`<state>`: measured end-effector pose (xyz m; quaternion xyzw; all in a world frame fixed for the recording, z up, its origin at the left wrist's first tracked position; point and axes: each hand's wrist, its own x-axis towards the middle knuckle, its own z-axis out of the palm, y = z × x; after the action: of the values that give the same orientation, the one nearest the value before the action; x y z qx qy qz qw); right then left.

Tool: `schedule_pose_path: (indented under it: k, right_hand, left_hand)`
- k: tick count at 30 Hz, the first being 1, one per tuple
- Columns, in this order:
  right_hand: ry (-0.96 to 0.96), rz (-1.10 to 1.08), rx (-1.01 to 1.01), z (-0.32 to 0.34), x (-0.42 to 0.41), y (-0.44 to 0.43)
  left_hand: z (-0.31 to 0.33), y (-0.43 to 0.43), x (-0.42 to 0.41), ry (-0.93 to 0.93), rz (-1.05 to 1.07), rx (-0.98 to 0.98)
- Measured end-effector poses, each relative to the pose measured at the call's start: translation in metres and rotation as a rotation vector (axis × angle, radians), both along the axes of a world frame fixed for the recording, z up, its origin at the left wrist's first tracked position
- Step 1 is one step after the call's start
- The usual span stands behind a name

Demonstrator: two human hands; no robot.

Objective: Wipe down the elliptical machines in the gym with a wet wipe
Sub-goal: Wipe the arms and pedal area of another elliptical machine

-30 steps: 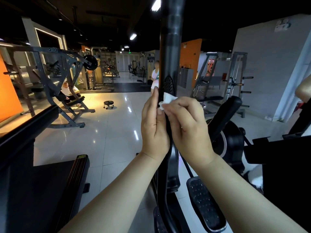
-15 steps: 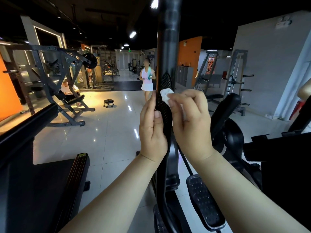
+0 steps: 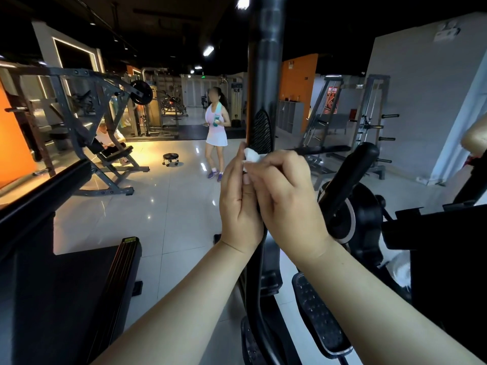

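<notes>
A black upright handlebar post (image 3: pixel 263 83) of the elliptical machine rises through the middle of the head view, with a ribbed grip patch (image 3: pixel 261 129). My left hand (image 3: pixel 238 206) lies flat against the post's left side, fingers straight and pointing up. My right hand (image 3: pixel 288 198) pinches a small white wet wipe (image 3: pixel 250 155) and presses it on the post just below the ribbed patch. The elliptical's foot pedal (image 3: pixel 317 314) and black flywheel housing (image 3: pixel 353 219) sit lower right.
A person in a white skirt (image 3: pixel 216 133) stands on the glossy tiled floor (image 3: pixel 158 212) beyond the post. A dark treadmill (image 3: pixel 66 285) fills the lower left. Weight machines (image 3: pixel 100 133) and a small rolling stool (image 3: pixel 170 158) stand farther left. Racks (image 3: pixel 369 127) line the right wall.
My right hand slid the wipe slightly left across the post toward my left fingertips. The person in the background walked closer and more to the left of the post.
</notes>
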<state>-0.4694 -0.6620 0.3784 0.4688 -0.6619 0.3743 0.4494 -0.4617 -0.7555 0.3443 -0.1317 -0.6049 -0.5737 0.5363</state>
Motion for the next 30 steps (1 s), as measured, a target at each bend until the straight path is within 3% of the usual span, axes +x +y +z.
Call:
schedule_pose_path:
  k: [3, 6, 12, 18, 23, 30]
  right_hand:
    - [0.015, -0.071, -0.052, 0.015, 0.006, 0.004]
    - [0.029, -0.101, -0.115, 0.023, 0.007, 0.003]
    - [0.002, -0.072, 0.017, -0.006, 0.009, 0.004]
    - [-0.033, -0.056, -0.072, 0.01, 0.004, 0.006]
    - [-0.01, -0.056, 0.073, -0.013, 0.007, 0.008]
    - [-0.092, -0.063, -0.223, 0.015, 0.003, 0.008]
  left_hand:
    - [-0.002, -0.003, -0.002, -0.012, -0.034, 0.068]
    - [-0.002, -0.003, -0.004, 0.008, 0.043, -0.035]
    - [-0.011, -0.001, -0.002, 0.049, -0.016, -0.094]
    - [-0.014, -0.004, -0.002, -0.007, 0.014, -0.036]
    - [-0.02, -0.001, -0.001, -0.019, -0.036, 0.027]
    - [-0.018, -0.002, 0.003, -0.043, 0.124, -0.04]
